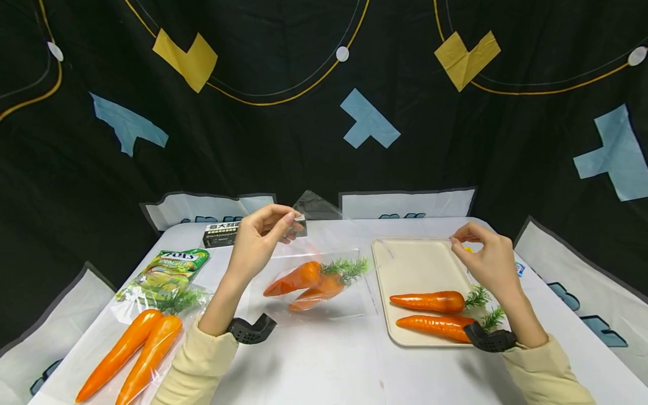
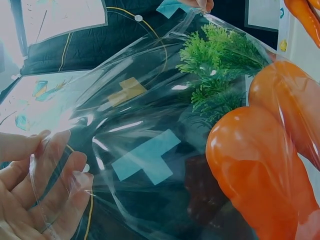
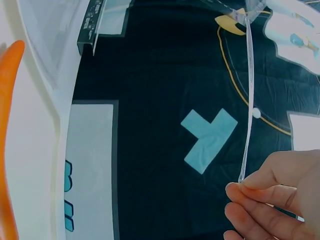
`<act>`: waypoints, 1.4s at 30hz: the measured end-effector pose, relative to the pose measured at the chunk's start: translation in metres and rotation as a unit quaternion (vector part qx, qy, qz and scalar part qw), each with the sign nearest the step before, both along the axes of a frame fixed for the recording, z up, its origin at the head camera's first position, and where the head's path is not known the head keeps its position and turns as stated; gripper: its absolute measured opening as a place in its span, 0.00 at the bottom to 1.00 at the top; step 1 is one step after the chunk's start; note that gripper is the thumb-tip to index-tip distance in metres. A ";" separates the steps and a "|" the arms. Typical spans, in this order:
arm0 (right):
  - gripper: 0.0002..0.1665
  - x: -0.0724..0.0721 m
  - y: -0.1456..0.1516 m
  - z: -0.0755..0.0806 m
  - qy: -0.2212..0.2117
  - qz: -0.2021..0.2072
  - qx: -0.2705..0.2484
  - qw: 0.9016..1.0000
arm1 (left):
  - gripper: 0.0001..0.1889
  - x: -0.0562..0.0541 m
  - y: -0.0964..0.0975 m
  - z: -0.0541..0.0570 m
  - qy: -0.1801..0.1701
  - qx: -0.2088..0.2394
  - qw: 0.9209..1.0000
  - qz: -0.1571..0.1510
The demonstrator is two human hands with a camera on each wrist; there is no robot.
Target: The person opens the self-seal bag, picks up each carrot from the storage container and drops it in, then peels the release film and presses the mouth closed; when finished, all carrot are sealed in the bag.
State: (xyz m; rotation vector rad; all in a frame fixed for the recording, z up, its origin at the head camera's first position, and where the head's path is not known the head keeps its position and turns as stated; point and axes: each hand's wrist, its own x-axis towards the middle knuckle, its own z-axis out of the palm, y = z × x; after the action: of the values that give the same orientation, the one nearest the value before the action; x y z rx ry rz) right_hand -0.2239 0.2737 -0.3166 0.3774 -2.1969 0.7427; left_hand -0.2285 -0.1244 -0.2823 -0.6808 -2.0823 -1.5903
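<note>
My left hand (image 1: 261,236) pinches the edge of a clear plastic bag (image 1: 349,306) between thumb and fingers. Two orange carrots (image 1: 304,275) with green tops lie inside the bag; up close in the left wrist view the carrots (image 2: 250,155) show through its film. My right hand (image 1: 486,253), over the tray's right side, pinches the end of a narrow clear strip (image 3: 249,90) that runs to the bag. Below that hand, two carrots (image 1: 427,302) rest on a beige tray (image 1: 415,261).
On the left lie two bagged carrots (image 1: 147,349) beside a green Fox's packet (image 1: 174,267). A black box (image 1: 220,235) stands at the back left of the white table (image 1: 314,365). A dark cloth (image 1: 283,157) hangs behind.
</note>
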 end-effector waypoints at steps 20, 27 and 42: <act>0.02 0.004 0.043 -0.010 -0.062 -0.034 0.015 0.997 | 0.09 -0.001 -0.002 0.000 -0.006 0.000 1.000 0.012; 0.02 0.008 0.056 -0.016 -0.082 -0.059 0.017 0.995 | 0.10 -0.002 -0.002 -0.001 -0.009 -0.001 1.000 0.014; 0.02 0.009 0.063 -0.026 -0.081 -0.074 0.020 0.994 | 0.08 -0.003 -0.002 -0.002 -0.008 -0.001 1.000 0.005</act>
State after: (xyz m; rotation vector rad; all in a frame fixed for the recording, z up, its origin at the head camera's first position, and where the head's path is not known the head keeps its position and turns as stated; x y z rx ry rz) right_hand -0.2151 0.3368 -0.3429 0.1768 -2.3666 0.6687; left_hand -0.2310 -0.1261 -0.2847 -0.6591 -2.0960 -1.5927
